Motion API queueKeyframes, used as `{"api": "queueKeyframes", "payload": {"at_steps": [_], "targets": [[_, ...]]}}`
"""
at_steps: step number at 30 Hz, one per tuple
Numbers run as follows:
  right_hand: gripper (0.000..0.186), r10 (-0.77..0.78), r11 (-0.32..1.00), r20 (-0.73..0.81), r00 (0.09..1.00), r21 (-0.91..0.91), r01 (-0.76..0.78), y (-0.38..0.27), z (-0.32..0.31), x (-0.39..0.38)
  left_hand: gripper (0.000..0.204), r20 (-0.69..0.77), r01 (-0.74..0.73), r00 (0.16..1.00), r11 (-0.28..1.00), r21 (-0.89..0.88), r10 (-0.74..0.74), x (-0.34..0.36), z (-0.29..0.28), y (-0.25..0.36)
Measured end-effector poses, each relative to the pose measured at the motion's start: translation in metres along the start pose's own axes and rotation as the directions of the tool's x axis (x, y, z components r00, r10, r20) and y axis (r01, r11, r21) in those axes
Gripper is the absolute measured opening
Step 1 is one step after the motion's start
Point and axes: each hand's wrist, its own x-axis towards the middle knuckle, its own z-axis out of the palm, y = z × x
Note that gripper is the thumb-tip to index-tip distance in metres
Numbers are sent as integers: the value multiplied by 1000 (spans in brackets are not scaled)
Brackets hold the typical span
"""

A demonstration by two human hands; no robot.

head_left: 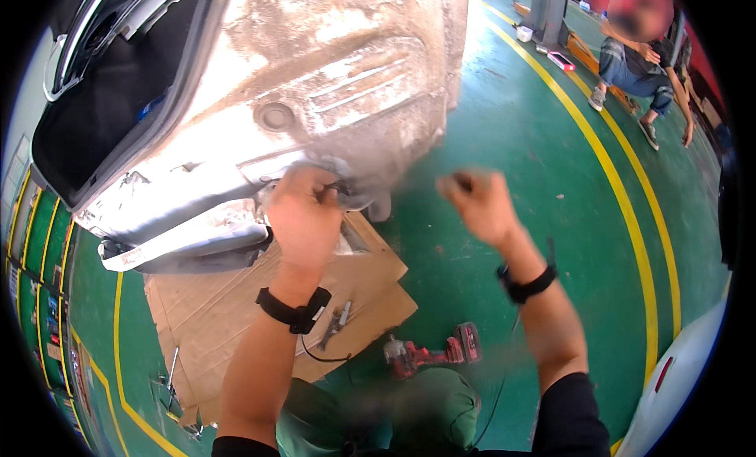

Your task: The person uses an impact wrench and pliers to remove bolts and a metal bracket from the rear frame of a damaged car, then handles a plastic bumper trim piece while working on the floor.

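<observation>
Finding the left hand [307,213] raised at the near lower edge of a large soiled metal panel [362,87], touching it or just in front of it, without being able to confirm which; seeing its fingers curling toward a small dark item [331,187], possibly pinching it, but being unable to tell; finding the right hand [482,205] raised to the right, apart from the panel and above the green floor [512,315]; reading its blurred fingers as bending inward, while being unable to tell of any hold; locating the panel on the far side of the hands, joining a black-trimmed opening [118,102] at far left; noting a long pale strip [189,236] along its near left edge.

Judging the work as being under way, not finished; counting the panel's broad face as already lying bare; counting the detail beside the left hand as remaining open; being unable to measure the remainder, for lack of a clear view of the joint; observing a red power tool [433,353] lying near, a pliers-like tool [336,323] on the cardboard [220,307], and a slim tool [173,370] at near left, all sitting out of the hands; noting a person [622,71] sitting at far right.
</observation>
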Motion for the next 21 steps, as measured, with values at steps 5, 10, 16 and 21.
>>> {"api": "queueKeyframes", "payload": {"at_steps": [5,10,16,21], "targets": [[27,-785,450,218,580,-443,775,-132,-16,78,19,15,-27,1000,999,24,26,-3,0,-8],[17,-726,545,235,646,-377,749,-129,-30,74,19,4,-27,1000,999,-31,27,0,-5,-5],[15,-515,853,-99,852,-157,497,-65,-28,25,20,34,10,999,999,-31,-9,-3,-2,-5],[16,-11,967,-77,997,255,30,9,25,-18,21,29,0,1000,1000,-8,0,-1,-3,-2]]}}
